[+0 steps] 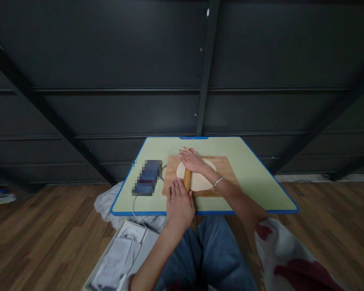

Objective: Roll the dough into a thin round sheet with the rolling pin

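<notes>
Dough [202,178] is lying as a pale round on the wooden board [226,165], which is sitting on the green desk [255,173] in the head view. The rolling pin [187,178] is crossing its left part, pointing away from me. I am pressing my left hand [178,202] flat on the pin's near end and my right hand [191,159] flat on its far end. Neither grip is clenched: fingers are stretching out and palms are bearing down. My right forearm is reaching in over the dough from the right, a bracelet [217,184] on the wrist, and my left arm is coming up from my lap. To my mind, rolling well here is asking for even weight from both palms — so the pin is running level and not tipping toward one end. A blurred dark device [147,178] is lying just beside the board.
</notes>
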`<state>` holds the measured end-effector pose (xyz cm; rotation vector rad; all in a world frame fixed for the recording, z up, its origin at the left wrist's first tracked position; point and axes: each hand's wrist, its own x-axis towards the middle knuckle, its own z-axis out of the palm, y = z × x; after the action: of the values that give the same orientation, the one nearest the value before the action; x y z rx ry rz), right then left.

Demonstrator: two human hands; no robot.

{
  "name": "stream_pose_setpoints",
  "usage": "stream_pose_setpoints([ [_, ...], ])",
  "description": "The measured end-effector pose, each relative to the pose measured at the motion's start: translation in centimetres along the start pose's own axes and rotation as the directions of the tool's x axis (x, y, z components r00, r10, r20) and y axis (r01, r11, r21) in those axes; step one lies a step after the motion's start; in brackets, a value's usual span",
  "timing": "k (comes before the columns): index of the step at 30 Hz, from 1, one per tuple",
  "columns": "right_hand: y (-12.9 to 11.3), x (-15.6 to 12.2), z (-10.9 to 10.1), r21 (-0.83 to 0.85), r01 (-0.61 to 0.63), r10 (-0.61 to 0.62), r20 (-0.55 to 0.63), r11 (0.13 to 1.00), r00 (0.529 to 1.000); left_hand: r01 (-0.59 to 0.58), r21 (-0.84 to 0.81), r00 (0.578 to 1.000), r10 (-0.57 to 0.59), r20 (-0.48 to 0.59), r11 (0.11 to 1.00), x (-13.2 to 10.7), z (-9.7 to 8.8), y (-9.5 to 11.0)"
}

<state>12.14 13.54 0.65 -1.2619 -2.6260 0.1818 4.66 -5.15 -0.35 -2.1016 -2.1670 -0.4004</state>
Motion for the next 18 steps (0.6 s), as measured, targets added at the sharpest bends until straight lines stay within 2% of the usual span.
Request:
stream_pose_setpoints([
  [6, -2.7, 2.3, 0.1, -0.045, 0.069, -0.066, 0.063, 0.997, 0.996, -0.005, -0.009, 1.0, 0.005, -0.012, 1.0, -0.1, 0.5, -1.3],
  [12, -5.6, 4.9, 0.7, 0.033, 0.053, -0.057, 0.131, 0.998, 0.99, 0.042, 0.027, 0.996, -0.044, 0.074, 0.999, -0.1, 0.2, -3.7],
  [18, -5.9, 6.5, 1.5, 0.096, 0.026, -0.036, 0.098, 0.995, 0.995, 0.048, 0.005, 0.997, -0.048, 0.056, 0.999, 0.2, 0.6, -5.4],
])
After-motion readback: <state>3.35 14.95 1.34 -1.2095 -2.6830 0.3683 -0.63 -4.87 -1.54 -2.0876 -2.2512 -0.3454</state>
